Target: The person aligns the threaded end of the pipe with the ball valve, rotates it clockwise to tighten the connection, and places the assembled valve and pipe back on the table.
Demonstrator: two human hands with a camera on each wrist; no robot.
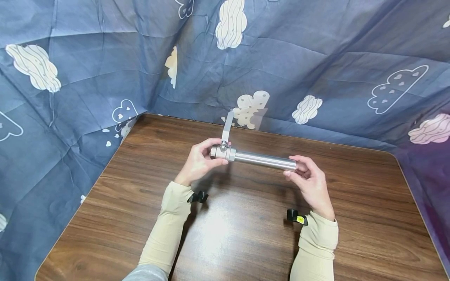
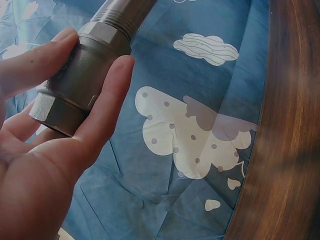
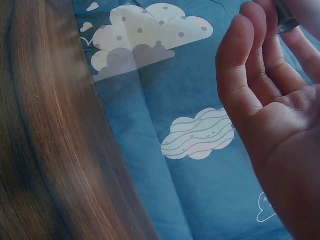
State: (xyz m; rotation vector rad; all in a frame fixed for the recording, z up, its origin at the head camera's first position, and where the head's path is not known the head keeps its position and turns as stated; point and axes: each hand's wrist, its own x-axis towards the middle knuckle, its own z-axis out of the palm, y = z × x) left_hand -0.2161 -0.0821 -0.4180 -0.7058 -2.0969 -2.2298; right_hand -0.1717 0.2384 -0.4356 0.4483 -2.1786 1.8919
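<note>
Held between both hands over the table is a ball valve (image 1: pixel 221 152) joined to a straight steel pipe (image 1: pixel 263 159). The valve's flat lever handle (image 1: pixel 228 127) points away toward the curtain, across the line of the pipe. My left hand (image 1: pixel 199 160) grips the valve body at the left end, thumb on the near side. In the left wrist view, fingers and thumb close round the valve body (image 2: pixel 82 70), and threads (image 2: pixel 117 22) show where the pipe enters it. At the far right end of the pipe, my right hand (image 1: pixel 311 180) pinches the tip between thumb and fingers.
The wooden table (image 1: pixel 123 195) spreads under both arms, with a glare spot near its middle front. A blue cloud-print curtain (image 1: pixel 197 101) hangs along the back and both sides. Black wrist mounts (image 1: pixel 292 215) sit on the cream sleeves (image 1: pixel 318 238).
</note>
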